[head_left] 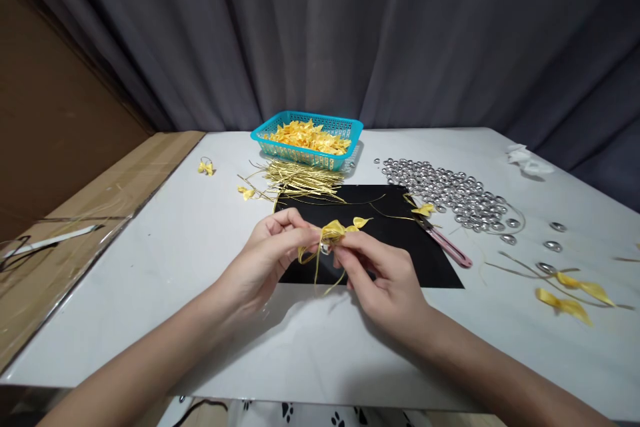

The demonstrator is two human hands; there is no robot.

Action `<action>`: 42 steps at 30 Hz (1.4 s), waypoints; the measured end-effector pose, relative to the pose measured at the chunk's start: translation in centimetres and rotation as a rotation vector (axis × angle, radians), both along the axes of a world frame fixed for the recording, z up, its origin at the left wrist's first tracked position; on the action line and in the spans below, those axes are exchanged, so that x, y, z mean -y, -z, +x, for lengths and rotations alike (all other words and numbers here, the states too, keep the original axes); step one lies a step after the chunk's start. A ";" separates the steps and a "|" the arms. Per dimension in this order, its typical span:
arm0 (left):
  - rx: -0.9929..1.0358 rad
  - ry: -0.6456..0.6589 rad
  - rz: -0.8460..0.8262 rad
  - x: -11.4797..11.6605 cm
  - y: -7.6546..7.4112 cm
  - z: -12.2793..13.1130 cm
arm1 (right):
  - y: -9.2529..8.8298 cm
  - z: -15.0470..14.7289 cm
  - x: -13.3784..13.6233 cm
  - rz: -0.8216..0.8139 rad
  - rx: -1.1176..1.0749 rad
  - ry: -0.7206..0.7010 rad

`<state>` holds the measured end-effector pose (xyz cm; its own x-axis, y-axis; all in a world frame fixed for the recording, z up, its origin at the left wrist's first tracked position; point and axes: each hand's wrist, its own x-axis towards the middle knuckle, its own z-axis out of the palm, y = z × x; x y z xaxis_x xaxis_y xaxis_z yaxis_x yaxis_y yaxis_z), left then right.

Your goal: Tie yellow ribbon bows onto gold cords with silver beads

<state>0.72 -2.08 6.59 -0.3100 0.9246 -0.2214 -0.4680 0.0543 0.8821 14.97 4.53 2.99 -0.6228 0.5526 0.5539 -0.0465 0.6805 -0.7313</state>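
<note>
My left hand and my right hand meet over the front edge of a black mat, both pinching one small yellow ribbon bow. Thin gold wire hangs from the bow between my fingers, with a small silver piece at its middle. A loop of the ribbon sticks out to the right above my right hand's fingers. Both hands have their fingertips closed on the bow.
A teal basket of yellow bows stands at the back, with a bundle of gold wires in front of it. Several silver beads lie to the right, beside pink-handled scissors. Loose yellow bows lie at far right and left.
</note>
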 end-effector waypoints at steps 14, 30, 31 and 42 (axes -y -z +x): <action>-0.012 -0.009 -0.008 0.1 -0.3 0.1 | 0.1 -0.2 0.2 -0.053 -0.022 -0.015; 0.202 0.044 -0.049 0.0 -0.2 0.2 | 0.1 0.0 0.5 0.007 -0.079 0.007; 0.213 0.050 -0.056 0.0 -0.2 0.2 | 0.0 0.0 0.5 0.011 -0.072 0.011; 0.230 0.042 -0.057 0.2 -0.2 0.2 | 0.0 0.2 0.5 0.082 -0.080 0.032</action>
<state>0.91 -2.23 6.81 -0.2065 0.9198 -0.3338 -0.6529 0.1246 0.7472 15.18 4.02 2.95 -0.5574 0.5224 0.6454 -0.0797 0.7400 -0.6678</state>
